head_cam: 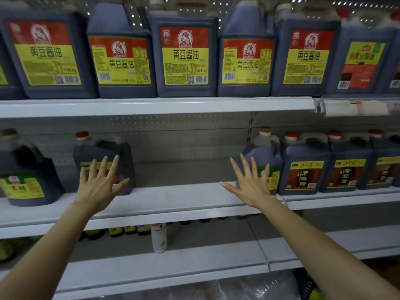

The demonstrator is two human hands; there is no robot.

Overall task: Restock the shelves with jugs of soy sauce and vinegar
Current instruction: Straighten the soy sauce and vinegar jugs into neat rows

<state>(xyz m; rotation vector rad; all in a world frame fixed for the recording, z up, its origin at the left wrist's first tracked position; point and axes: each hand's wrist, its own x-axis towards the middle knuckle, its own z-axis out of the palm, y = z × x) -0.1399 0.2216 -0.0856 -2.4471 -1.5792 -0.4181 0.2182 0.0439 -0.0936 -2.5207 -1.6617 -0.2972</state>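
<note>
Now my left hand (98, 185) and right hand (252, 184) hold nothing, fingers (103, 167) spread wide, and I think the full jug (99, 150) is heavy and slippery, so grab its handle (115, 140).

Dim, cool light is falling from above, shadowing the back of the middle shelf (173, 198). Blur is smearing the jugs (45, 55) at the frame's left and right edges, where lines are bending.

Shop aisle: white shelves (151, 106) stocked with labelled sauce jugs (185, 55).
</note>
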